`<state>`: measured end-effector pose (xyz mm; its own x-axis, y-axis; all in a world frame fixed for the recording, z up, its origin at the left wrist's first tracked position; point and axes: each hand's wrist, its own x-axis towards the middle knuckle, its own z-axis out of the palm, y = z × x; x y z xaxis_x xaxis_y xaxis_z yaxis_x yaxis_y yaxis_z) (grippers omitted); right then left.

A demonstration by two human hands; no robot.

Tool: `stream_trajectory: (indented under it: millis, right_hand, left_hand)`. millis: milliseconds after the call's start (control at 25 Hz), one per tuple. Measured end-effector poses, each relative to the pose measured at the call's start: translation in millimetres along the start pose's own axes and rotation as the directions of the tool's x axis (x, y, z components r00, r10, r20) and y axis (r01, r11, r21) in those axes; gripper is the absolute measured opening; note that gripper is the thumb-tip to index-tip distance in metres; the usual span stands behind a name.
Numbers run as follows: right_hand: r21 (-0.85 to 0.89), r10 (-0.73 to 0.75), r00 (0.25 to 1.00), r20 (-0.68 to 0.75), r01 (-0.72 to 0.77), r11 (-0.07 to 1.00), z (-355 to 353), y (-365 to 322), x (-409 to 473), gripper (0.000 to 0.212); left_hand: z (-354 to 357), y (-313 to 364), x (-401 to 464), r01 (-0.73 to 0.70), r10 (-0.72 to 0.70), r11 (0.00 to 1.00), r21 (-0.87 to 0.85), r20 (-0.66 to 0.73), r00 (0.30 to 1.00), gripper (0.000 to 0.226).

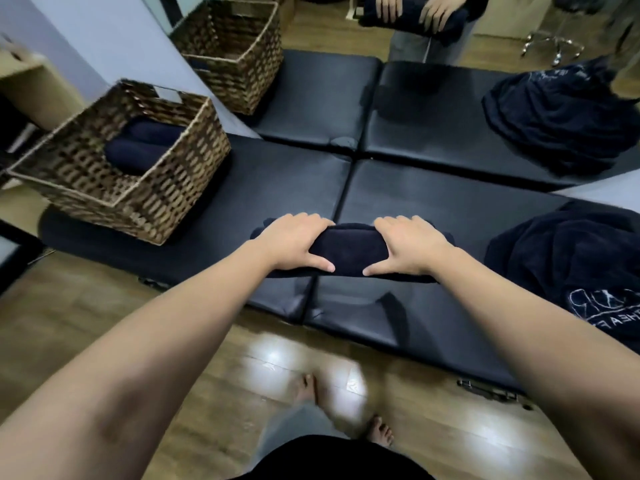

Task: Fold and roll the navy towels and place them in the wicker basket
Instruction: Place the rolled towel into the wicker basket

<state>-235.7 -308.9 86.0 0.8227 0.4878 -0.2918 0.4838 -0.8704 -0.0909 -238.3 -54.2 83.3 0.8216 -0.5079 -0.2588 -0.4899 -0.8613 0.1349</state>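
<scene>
I am watching both hands gripping a rolled navy towel (348, 249) lying across the black padded tabletop (270, 188). The left hand (294, 242) is clasping its left end, the right hand (410, 247) its right end, thumbs pointing inward along the near side. The wicker basket (138, 202) is sitting well to the left, holding rolled towels (138, 147). A heap of navy cloth (568, 258) is lying at the right.

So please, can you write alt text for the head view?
Both hands, left hand and right hand, grip a rolled navy towel on a black padded table. A wicker basket at left holds rolled towels.
</scene>
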Motion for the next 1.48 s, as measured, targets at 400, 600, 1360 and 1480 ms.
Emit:
stream_trajectory:
  millis: [400,600,1360,1480]
  right_hand:
    - [-0.032,-0.05,0.946,-0.321,0.042,0.999,-83,-230,169,0.089]
    - [-0.069,-0.09,0.881,-0.465,0.066,0.995,-124,-346,260,0.095]
    - [-0.241,0.032,0.982,-0.189,-0.078,0.967,-101,-443,536,0.068]
    - [-0.079,0.149,0.988,-0.039,-0.152,0.985,-78,-455,557,0.077]
  left_hand:
    - [-88,-240,-142,0.188,-0.12,0.951,0.243,-0.27,0.955,0.089]
    - [-123,-367,-206,0.272,-0.166,0.913,0.304,-0.331,0.929,0.092]
    - [-33,-635,-79,0.196,-0.195,0.981,-0.015,0.051,0.98,0.082]
    - [-30,-664,-59,0.066,-0.101,0.984,0.167,0.214,0.972,0.078]
